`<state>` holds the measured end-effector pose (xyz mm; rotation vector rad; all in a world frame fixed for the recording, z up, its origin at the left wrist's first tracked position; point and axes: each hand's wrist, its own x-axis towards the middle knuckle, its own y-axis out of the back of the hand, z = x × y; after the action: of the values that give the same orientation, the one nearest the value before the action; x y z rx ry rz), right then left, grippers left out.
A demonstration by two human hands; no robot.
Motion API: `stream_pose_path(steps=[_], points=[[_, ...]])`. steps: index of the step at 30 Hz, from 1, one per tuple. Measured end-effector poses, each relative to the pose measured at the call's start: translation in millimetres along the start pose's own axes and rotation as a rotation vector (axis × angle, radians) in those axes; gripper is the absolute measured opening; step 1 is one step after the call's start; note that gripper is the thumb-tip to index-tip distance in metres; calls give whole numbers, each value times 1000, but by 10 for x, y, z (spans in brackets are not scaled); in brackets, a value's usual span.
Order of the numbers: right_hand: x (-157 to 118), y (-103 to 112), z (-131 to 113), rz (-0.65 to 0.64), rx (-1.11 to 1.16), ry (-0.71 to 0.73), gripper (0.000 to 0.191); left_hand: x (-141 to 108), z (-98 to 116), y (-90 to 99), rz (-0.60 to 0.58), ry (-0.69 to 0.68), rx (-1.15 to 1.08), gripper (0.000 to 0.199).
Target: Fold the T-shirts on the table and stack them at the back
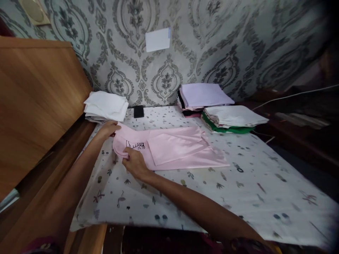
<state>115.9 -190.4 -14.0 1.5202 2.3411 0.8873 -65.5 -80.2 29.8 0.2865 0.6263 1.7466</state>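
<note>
A pink shirt [174, 144], partly folded, lies lengthwise on the table, with black lettering near its left end. One folded section rests on top of its middle. My left hand [108, 129] is closed on the far corner of the shirt's left end, its fingertips partly hidden. At the near corner of that same end, my right hand [135, 163] pinches the cloth between thumb and fingers. The left edge between both hands curls up slightly off the table.
A printed white cloth [169, 197] covers the table. White folded clothes [107, 106] are stacked back left, beside a small black object [138, 112]. Two stacks, one topped by a lilac garment [203, 94], one by a white garment [233, 115], stand back right. A wooden panel [39, 106] borders the left.
</note>
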Motion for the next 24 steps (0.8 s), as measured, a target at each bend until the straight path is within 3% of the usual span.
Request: stream_pose_path(steps=[3, 6, 11, 17, 24], points=[[-142, 217, 131, 105, 345, -95, 9, 0, 309, -175, -36, -40, -55, 16], [-303, 441, 303, 153, 646, -189, 9, -18, 622, -493, -111, -74, -95, 19], [-552, 766, 657, 251, 826, -301, 15, -33, 957, -1175, -194, -68, -29, 17], [-783, 1017, 911, 282, 943, -425, 23, 21, 1006, -1770, -262, -30, 56, 11], [-859, 1137, 956, 203, 920, -489, 38, 6, 957, -2052, -310, -10, 65, 12]])
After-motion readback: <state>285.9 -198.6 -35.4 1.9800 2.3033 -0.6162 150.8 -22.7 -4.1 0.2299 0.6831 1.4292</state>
